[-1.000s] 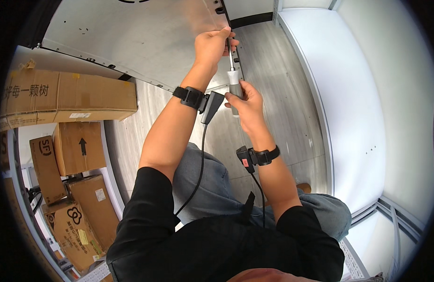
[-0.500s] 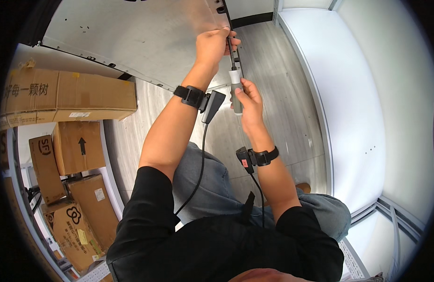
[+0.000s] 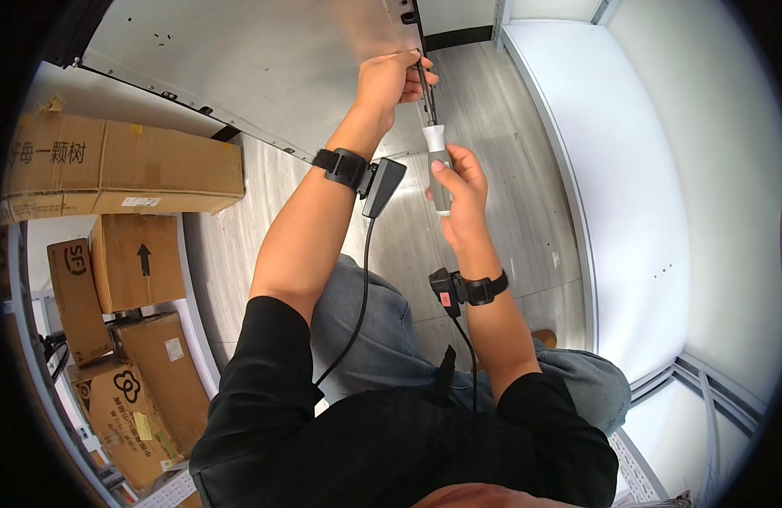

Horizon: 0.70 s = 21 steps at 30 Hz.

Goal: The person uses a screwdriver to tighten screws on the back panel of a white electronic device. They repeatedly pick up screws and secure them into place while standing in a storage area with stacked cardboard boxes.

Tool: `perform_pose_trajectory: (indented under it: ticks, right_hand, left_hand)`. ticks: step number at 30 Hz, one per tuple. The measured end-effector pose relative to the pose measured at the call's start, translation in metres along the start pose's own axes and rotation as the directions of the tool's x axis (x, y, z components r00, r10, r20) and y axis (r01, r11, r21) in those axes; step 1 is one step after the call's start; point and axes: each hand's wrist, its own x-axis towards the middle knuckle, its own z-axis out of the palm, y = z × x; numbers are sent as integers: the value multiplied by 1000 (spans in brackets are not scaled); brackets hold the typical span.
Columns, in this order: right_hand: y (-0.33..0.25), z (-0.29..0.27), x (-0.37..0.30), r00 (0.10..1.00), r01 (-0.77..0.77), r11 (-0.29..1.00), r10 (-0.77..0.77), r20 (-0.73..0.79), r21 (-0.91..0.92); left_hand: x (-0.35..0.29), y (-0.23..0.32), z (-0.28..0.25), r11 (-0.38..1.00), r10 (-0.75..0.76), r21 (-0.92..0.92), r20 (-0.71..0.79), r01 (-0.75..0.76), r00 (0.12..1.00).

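My right hand is wrapped round the handle of a screwdriver, grey with a pale collar and end. Its dark shaft runs up along the right edge of a large silver metal panel. Up by the far end of the shaft, my left hand is closed, thumb and fingertips pinched together at the panel's black edge. What lies between those fingertips is too small to make out, and the screwdriver's tip is hidden there. Small slots and black fittings line the panel's edges.
Cardboard boxes stand stacked on a grey rack at the left. A long white shelf runs along the right side. Grey wood-look floor lies below my hands. Black straps with cabled devices sit on both my wrists.
My right hand and the screwdriver handle have shifted slightly right and toward me, and the shaft tilts more. My left hand stays pinched at the panel edge.
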Motion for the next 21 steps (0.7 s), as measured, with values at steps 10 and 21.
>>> perform_pose_trajectory:
  ticks: [10, 21]
  right_hand:
    - [-15, -18, -4, 999, -37, 999, 37, 28, 0]
    - [-212, -31, -17, 986, -75, 752, 152, 62, -655]
  left_hand:
    - [-10, 4, -2, 999, -17, -35, 112, 21, 994]
    - [-33, 32, 39, 934, 95, -356, 339, 34, 936]
